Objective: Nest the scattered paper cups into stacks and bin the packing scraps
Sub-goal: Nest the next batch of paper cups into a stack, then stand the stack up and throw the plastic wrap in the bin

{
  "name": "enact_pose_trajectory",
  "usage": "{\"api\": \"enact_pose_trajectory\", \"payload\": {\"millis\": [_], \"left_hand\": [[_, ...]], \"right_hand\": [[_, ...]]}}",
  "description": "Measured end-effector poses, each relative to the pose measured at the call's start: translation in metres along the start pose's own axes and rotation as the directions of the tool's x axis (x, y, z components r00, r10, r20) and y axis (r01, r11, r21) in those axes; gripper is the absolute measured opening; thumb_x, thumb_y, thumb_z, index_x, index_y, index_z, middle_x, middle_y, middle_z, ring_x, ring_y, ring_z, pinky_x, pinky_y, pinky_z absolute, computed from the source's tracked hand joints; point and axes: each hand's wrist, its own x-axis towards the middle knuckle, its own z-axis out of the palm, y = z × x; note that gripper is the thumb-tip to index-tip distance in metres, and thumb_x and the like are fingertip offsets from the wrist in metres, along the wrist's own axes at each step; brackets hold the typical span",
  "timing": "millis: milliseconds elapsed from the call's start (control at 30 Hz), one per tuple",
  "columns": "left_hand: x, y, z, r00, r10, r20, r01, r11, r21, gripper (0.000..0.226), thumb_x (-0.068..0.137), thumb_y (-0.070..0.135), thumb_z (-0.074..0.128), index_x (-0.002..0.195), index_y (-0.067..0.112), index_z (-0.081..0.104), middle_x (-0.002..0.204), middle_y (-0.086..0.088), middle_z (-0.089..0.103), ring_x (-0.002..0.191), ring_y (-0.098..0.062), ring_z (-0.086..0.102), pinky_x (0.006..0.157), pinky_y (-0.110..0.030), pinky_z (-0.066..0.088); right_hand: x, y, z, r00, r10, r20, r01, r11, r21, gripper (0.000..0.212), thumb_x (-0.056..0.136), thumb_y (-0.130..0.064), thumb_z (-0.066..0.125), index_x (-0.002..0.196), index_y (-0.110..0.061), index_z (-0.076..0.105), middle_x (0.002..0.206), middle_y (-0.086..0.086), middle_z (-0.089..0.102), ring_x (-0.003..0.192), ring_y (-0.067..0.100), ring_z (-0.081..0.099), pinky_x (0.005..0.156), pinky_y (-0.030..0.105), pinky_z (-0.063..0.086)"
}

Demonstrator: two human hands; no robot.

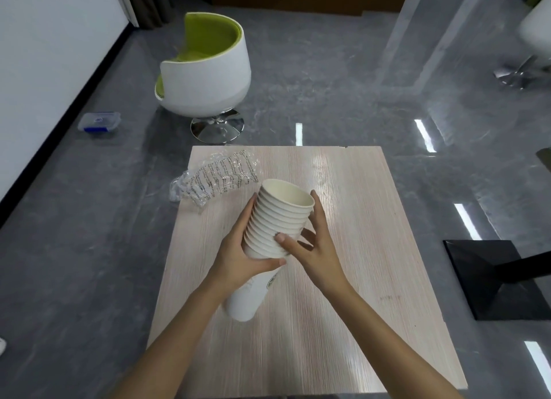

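Observation:
A stack of several nested cream paper cups (280, 217) is held tilted above the light wooden table (343, 294), mouth pointing up and away from me. My left hand (241, 249) wraps the stack's left side and lower part. My right hand (310, 246) grips its right side, thumb across the rims. The white bottom cup with a small green mark pokes out below my left wrist. A crumpled clear plastic wrapper (214, 178) with printed text lies on the table's far left corner, partly over the edge.
A white and green tub chair (205, 70) on a chrome foot stands beyond the table. A small clear box with blue clips (100, 121) lies on the grey floor at left. A black table base (495, 279) sits at right.

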Motion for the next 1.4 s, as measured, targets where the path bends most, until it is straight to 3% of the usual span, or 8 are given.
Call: {"api": "enact_pose_trajectory", "payload": {"millis": [133,333,533,700,800,1100,1233,1400], "left_hand": [[0.013,0.003,-0.005,0.999,0.007,-0.05,-0.007,1.0,-0.002,0.122,0.053,0.03,0.095,0.152,0.034,0.024,0.147,0.014,0.047,0.134,-0.011,0.047,0.106,-0.048,0.046],[0.043,0.014,-0.019,0.993,0.009,-0.114,-0.013,1.0,-0.028,0.119,0.05,0.033,0.093,0.15,0.028,0.029,0.141,0.012,0.052,0.128,-0.009,0.053,0.103,-0.044,0.05],[0.082,0.017,-0.029,0.992,-0.024,-0.127,0.016,0.998,-0.066,0.117,0.049,0.032,0.094,0.147,0.027,0.031,0.139,0.014,0.052,0.127,-0.006,0.053,0.105,-0.035,0.048],[0.115,0.021,-0.029,0.993,-0.011,-0.118,0.002,0.997,-0.074,0.106,0.053,0.017,0.096,0.138,0.034,0.035,0.129,0.025,0.053,0.12,0.006,0.053,0.096,-0.022,0.048],[0.13,0.021,-0.028,0.993,-0.02,-0.117,0.009,0.996,-0.088,0.103,0.044,0.035,0.091,0.131,0.041,0.038,0.127,0.024,0.056,0.119,0.003,0.055,0.094,-0.023,0.051],[0.151,0.017,-0.027,0.995,-0.011,-0.102,0.006,0.999,-0.054,0.097,0.045,0.037,0.091,0.126,0.049,0.039,0.123,0.03,0.058,0.122,-0.001,0.055,0.097,-0.027,0.051],[0.15,0.014,-0.028,0.996,-0.01,-0.086,0.007,0.999,-0.038,0.097,0.051,0.029,0.093,0.128,0.044,0.037,0.121,0.032,0.056,0.118,0.007,0.054,0.09,-0.017,0.05],[0.15,0.011,-0.029,0.998,0.005,-0.07,-0.009,0.998,-0.056,0.1,0.056,0.018,0.093,0.134,0.037,0.034,0.128,0.023,0.053,0.121,0.003,0.053,0.088,-0.015,0.049]], "right_hand": [[0.014,-0.007,0.005,0.997,-0.072,0.019,0.072,0.997,-0.038,0.099,0.075,-0.028,0.078,0.142,-0.054,0.009,0.141,-0.017,0.043,0.122,0.0,0.049,0.088,0.02,0.05],[0.048,-0.025,0.004,0.987,-0.157,0.038,0.16,0.982,-0.099,0.102,0.075,-0.017,0.079,0.147,-0.04,0.01,0.131,-0.034,0.04,0.116,-0.015,0.045,0.089,0.013,0.047],[0.085,-0.034,0.002,0.973,-0.228,0.025,0.228,0.953,-0.199,0.103,0.074,-0.021,0.08,0.148,-0.037,0.01,0.143,-0.029,0.034,0.13,-0.002,0.04,0.103,0.031,0.045],[0.113,-0.031,-0.003,0.968,-0.249,-0.016,0.238,0.941,-0.243,0.104,0.073,-0.024,0.081,0.15,-0.031,0.012,0.146,-0.023,0.035,0.134,0.005,0.039,0.104,0.045,0.043],[0.126,-0.027,-0.007,0.964,-0.261,-0.042,0.241,0.934,-0.264,0.103,0.072,-0.026,0.082,0.15,-0.029,0.014,0.149,-0.017,0.034,0.134,0.006,0.039,0.104,0.046,0.043],[0.145,-0.017,-0.013,0.955,-0.292,-0.059,0.267,0.927,-0.265,0.101,0.073,-0.027,0.081,0.15,-0.023,0.015,0.152,-0.012,0.03,0.137,0.008,0.035,0.105,0.046,0.043],[0.145,-0.012,-0.012,0.947,-0.316,-0.049,0.292,0.917,-0.271,0.098,0.075,-0.028,0.079,0.15,-0.02,0.016,0.152,-0.009,0.03,0.138,0.01,0.034,0.104,0.048,0.042],[0.145,-0.01,-0.011,0.95,-0.308,-0.055,0.286,0.925,-0.25,0.098,0.075,-0.028,0.08,0.15,-0.02,0.017,0.152,-0.007,0.03,0.138,0.011,0.034,0.105,0.048,0.042]]}}
